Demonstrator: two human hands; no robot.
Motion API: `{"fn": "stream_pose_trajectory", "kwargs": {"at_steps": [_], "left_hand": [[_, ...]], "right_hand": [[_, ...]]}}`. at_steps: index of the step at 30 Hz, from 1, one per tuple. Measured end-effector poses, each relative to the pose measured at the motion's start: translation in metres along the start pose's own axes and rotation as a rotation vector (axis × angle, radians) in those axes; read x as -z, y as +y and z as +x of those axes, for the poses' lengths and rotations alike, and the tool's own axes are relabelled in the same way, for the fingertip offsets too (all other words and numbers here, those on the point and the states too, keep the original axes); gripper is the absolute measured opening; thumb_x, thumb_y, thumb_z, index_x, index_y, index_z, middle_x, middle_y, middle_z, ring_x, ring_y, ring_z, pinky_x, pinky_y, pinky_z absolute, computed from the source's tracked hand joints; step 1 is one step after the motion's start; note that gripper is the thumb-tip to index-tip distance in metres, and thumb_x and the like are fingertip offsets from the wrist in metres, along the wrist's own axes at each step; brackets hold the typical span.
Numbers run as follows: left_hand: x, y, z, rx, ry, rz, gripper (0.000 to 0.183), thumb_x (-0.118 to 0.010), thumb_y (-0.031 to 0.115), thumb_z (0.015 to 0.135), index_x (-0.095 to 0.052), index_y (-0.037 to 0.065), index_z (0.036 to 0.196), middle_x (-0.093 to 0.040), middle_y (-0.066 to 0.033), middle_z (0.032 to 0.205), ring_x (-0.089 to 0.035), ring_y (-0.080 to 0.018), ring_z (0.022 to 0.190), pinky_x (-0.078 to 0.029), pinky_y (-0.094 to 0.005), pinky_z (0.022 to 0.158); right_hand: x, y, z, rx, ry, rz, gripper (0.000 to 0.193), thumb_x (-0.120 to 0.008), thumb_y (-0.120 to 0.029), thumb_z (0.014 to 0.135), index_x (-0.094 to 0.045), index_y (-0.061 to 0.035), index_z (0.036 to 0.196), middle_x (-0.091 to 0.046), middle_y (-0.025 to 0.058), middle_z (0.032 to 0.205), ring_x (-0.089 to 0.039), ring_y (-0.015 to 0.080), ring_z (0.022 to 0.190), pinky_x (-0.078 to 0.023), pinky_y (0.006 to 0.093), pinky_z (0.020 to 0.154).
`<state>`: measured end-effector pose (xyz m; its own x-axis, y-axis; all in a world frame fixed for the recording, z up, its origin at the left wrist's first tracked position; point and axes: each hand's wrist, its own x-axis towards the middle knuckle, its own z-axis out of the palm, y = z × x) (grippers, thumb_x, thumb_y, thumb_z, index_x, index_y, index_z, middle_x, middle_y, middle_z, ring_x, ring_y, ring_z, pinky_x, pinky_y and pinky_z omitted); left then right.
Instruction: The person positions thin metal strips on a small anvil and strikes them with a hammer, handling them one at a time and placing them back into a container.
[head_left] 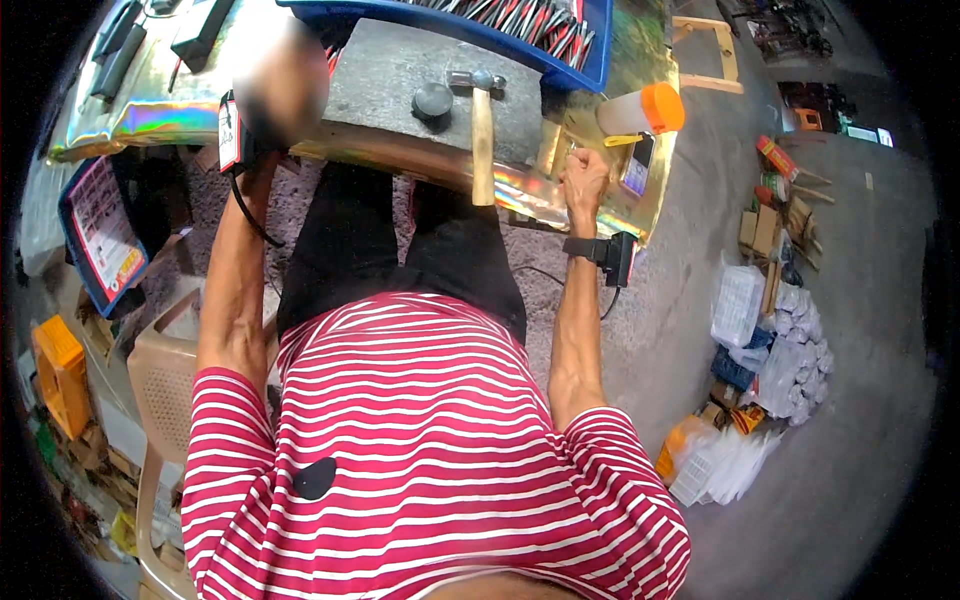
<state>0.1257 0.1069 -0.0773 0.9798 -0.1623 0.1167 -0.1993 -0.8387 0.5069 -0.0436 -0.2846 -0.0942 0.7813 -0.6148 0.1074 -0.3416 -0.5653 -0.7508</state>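
My left hand [285, 85] is at the left end of a grey metal slab [375, 75]; it is too blurred for its fingers, or anything in them, to show. On the slab lies a ball-peen hammer [483, 140], its wooden handle pointing toward me over the near edge. Just left of its head sits a dark round disc [433, 102]. My right hand [584, 180] rests on the gold-covered table right of the slab, fingers curled closed; whatever they may hold is hidden. Beside it are a phone [637, 168], a small yellow tool [622, 140] and an orange-lidded jar [645, 108].
A blue crate [600, 50] filled with slender red, black and silver tools stands behind the slab. Dark oblong objects [203, 35] lie at the table's far left. A plastic chair [165, 390] is at my left. Bags and boxes [765, 345] line the floor on the right.
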Motion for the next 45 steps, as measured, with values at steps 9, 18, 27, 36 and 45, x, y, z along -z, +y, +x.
{"fn": "stream_pose_trajectory", "kwargs": {"at_steps": [9, 18, 27, 36, 45], "left_hand": [[-0.016, 0.012, -0.002, 0.123, 0.068, 0.025, 0.03, -0.062, 0.013, 0.063, -0.056, 0.01, 0.092, -0.062, -0.0117, 0.086, -0.059, -0.0297, 0.078, -0.045, -0.0381, 0.067], [-0.001, 0.007, -0.013, 0.258, 0.05, -0.448, 0.038, -0.064, 0.014, 0.068, -0.054, 0.005, 0.103, -0.062, -0.0117, 0.078, -0.058, -0.0152, 0.064, -0.045, -0.0267, 0.053], [0.019, 0.021, -0.044, 0.272, 0.088, -1.052, 0.037, -0.064, 0.01, 0.072, -0.052, -0.002, 0.105, -0.058, -0.0057, 0.073, -0.051, -0.0066, 0.056, -0.042, -0.0167, 0.046], [0.028, 0.039, -0.065, 0.286, -0.013, -1.738, 0.03, -0.06, 0.004, 0.076, -0.052, -0.003, 0.104, -0.058, -0.0072, 0.078, -0.054, -0.0092, 0.063, -0.043, -0.0166, 0.049], [0.05, 0.083, -0.074, 0.14, -0.119, -1.774, 0.031, -0.06, 0.006, 0.076, -0.053, -0.002, 0.105, -0.058, -0.0056, 0.082, -0.052, -0.0061, 0.062, -0.042, -0.0141, 0.05]], "right_hand": [[0.002, -0.011, -0.002, 0.165, -0.011, -0.291, 0.01, -0.047, -0.01, 0.07, -0.05, 0.0001, 0.07, -0.054, 0.019, 0.065, -0.054, 0.0334, 0.063, -0.041, 0.0407, 0.058], [0.002, -0.018, -0.006, 0.243, -0.027, -0.325, 0.009, -0.046, -0.009, 0.071, -0.046, 0.0003, 0.073, -0.053, 0.0189, 0.069, -0.052, 0.0373, 0.067, -0.039, 0.0455, 0.06], [0.001, -0.01, -0.006, 0.375, -0.044, -0.445, 0.011, -0.048, -0.011, 0.073, -0.047, -0.0008, 0.078, -0.051, 0.0194, 0.075, -0.051, 0.0372, 0.071, -0.039, 0.046, 0.061], [0.001, -0.007, -0.001, 0.476, -0.08, -0.607, 0.016, -0.048, -0.014, 0.075, -0.045, 0.0019, 0.079, -0.051, 0.0228, 0.077, -0.052, 0.0396, 0.074, -0.04, 0.047, 0.061], [0.011, -0.005, 0.001, 0.775, -0.092, -0.673, 0.018, -0.047, -0.013, 0.072, -0.046, 0.0041, 0.076, -0.051, 0.0241, 0.072, -0.052, 0.0381, 0.065, -0.041, 0.0455, 0.056]]}}
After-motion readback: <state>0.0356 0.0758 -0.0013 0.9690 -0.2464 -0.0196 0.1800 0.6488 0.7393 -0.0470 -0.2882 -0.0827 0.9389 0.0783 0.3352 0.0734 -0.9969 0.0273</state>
